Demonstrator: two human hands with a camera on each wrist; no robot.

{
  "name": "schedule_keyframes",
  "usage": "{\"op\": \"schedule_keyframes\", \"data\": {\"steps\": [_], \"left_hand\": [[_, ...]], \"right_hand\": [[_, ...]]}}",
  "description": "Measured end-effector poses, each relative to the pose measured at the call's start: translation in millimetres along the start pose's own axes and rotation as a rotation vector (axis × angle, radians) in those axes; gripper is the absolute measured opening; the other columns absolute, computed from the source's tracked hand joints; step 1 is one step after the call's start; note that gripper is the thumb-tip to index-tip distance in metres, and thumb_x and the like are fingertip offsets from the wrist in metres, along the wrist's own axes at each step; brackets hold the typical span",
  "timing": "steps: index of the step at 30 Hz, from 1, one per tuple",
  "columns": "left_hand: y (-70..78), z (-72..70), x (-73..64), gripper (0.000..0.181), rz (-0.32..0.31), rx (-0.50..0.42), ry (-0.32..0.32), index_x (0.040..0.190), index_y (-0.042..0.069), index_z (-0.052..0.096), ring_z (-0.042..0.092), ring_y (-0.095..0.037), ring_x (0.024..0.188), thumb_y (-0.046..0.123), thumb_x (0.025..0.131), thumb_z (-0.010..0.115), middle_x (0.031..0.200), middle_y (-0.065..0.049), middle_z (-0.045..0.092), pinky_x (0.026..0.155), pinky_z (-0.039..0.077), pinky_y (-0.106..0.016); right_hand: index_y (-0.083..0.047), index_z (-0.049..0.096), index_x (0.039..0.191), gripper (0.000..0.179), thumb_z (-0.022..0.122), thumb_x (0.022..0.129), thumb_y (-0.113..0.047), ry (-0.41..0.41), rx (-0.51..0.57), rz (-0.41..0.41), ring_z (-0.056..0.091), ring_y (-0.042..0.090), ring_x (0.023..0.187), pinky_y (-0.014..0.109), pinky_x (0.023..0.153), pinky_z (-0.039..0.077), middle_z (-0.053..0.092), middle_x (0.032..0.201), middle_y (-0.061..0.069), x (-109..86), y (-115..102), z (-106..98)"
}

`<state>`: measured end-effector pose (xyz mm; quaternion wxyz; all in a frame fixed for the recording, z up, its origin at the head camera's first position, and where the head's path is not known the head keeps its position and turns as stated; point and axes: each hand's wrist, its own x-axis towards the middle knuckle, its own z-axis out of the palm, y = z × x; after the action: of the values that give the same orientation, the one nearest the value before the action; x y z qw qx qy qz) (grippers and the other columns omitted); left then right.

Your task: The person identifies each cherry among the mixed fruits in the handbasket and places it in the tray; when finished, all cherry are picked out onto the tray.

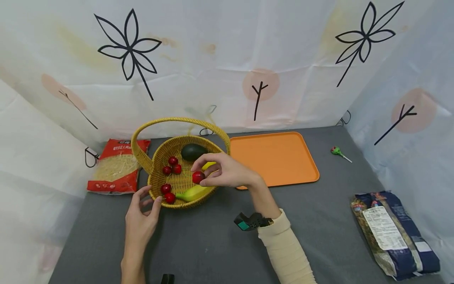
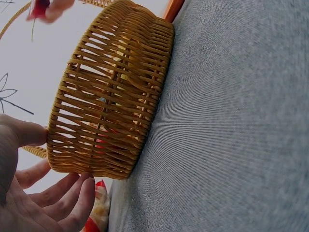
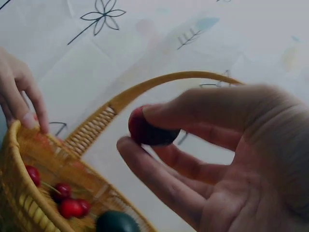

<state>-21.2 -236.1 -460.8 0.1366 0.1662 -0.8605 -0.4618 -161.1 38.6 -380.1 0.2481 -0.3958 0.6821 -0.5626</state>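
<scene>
I watched over the grey counter (image 1: 205,240), which filled the lower part of the head view. Left of centre stood the basket (image 1: 186,179), its handle arching toward the upper edge; just to its right lay the orange tray (image 1: 274,159). The left grip (image 1: 143,215), at lower left, was partly closed, thumb and fingertips against the lower-left side of the rim. A light brace there seemed enough to me; a hard pull could have tipped the weave. The right grip (image 1: 225,169), near the centre, was closed down to the width of one small fruit, thumb and fingers pinching it above the basket.

Inside, a banana (image 1: 195,193) lay toward the lower right and the avocado (image 1: 194,152) near the top. Five loose cherries (image 1: 177,169) sat along the left. Smallest of what I minded was the pinched cherry (image 1: 197,177), which the left wrist view showed above the rim, a thin stem hanging. I judged the pinch should be soft, since smooth skin might slip or bruise, and any release low, lest it bounce or roll.
</scene>
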Motion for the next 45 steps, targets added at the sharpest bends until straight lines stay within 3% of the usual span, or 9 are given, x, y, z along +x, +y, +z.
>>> {"op": "schedule_keyframes", "data": {"steps": [8,12,15,18,21,26,28,33,45], "left_hand": [[-1.5,0.2,0.9,0.053,0.006,-0.024,-0.010,0.152,0.012,0.055,0.054,0.020,0.103,0.024,0.105,0.074,0.153,-0.018,0.061,0.075,0.048,0.001],[-1.9,-0.2,0.3,0.052,0.002,-0.026,-0.011,0.152,0.012,0.055,0.054,0.019,0.103,0.024,0.105,0.073,0.154,-0.018,0.061,0.075,0.048,0.001],[-2.6,0.1,0.4,0.051,0.004,-0.024,-0.004,0.152,0.012,0.056,0.054,0.020,0.103,0.023,0.105,0.073,0.153,-0.017,0.061,0.075,0.048,0.001],[-2.3,-0.2,0.9,0.051,0.007,-0.021,0.001,0.151,0.012,0.056,0.054,0.021,0.103,0.023,0.105,0.073,0.153,-0.017,0.062,0.075,0.047,0.001],[-1.9,-0.9,1.1,0.052,0.004,-0.012,0.000,0.152,0.012,0.056,0.057,0.015,0.105,0.025,0.105,0.073,0.153,-0.018,0.061,0.075,0.047,0.001],[-2.2,-1.2,1.4,0.053,0.002,-0.016,-0.007,0.152,0.011,0.055,0.069,-0.022,0.117,0.025,0.105,0.073,0.153,-0.020,0.060,0.075,0.045,0.003],[-2.1,-0.9,1.4,0.053,0.002,-0.021,-0.008,0.152,0.010,0.055,0.069,-0.034,0.121,0.025,0.105,0.073,0.154,-0.020,0.060,0.075,0.044,0.003],[-1.2,-1.1,0.7,0.053,-0.004,-0.024,-0.008,0.153,0.010,0.054,0.068,-0.034,0.123,0.024,0.105,0.073,0.154,-0.019,0.060,0.076,0.044,0.004],[-1.5,1.0,0.6,0.052,-0.008,-0.026,-0.002,0.152,0.009,0.054,0.069,-0.038,0.125,0.022,0.105,0.073,0.154,-0.020,0.059,0.075,0.044,0.004]], "right_hand": [[0.002,0.069,0.125,0.031,0.076,0.095,0.004,0.012,0.126,-0.089,0.073,0.026,0.103,0.035,0.094,0.066,0.064,0.127,0.022,-57.8,6.2,-39.6],[-0.002,0.070,0.123,0.031,0.078,0.094,0.007,0.154,0.168,-0.065,0.076,0.023,0.109,0.036,0.096,0.066,0.067,0.125,0.012,-81.0,20.2,-66.1],[-0.001,0.069,0.127,0.033,0.078,0.095,0.004,0.316,0.172,0.034,0.079,0.021,0.110,0.034,0.096,0.066,0.070,0.127,0.012,-85.9,34.0,-80.3],[0.003,0.065,0.135,0.042,0.080,0.096,-0.005,0.458,0.126,0.154,0.080,0.017,0.111,0.029,0.095,0.065,0.069,0.136,0.018,-78.4,52.6,-88.8],[0.004,0.063,0.141,0.050,0.082,0.098,-0.012,0.565,0.051,0.232,0.079,0.022,0.119,0.023,0.094,0.063,0.064,0.145,0.022,-63.5,75.2,-92.3],[-0.003,0.069,0.138,0.043,0.081,0.098,-0.013,0.683,-0.130,0.287,0.074,0.038,0.126,0.031,0.094,0.064,0.067,0.142,0.022,-37.6,111.1,-95.3],[-0.004,0.071,0.135,0.040,0.082,0.098,-0.013,0.695,-0.211,0.308,0.074,0.039,0.125,0.039,0.097,0.065,0.070,0.138,0.021,-29.0,120.8,-96.3],[-0.001,0.073,0.133,0.040,0.083,0.097,-0.013,0.659,-0.332,0.320,0.075,0.040,0.121,0.050,0.107,0.060,0.074,0.133,0.022,-12.8,132.2,-96.7],[-0.004,0.074,0.134,0.038,0.081,0.099,-0.019,0.572,-0.411,0.305,0.073,0.034,0.120,0.048,0.107,0.058,0.077,0.129,0.017,-4.0,134.6,-93.2]]}}
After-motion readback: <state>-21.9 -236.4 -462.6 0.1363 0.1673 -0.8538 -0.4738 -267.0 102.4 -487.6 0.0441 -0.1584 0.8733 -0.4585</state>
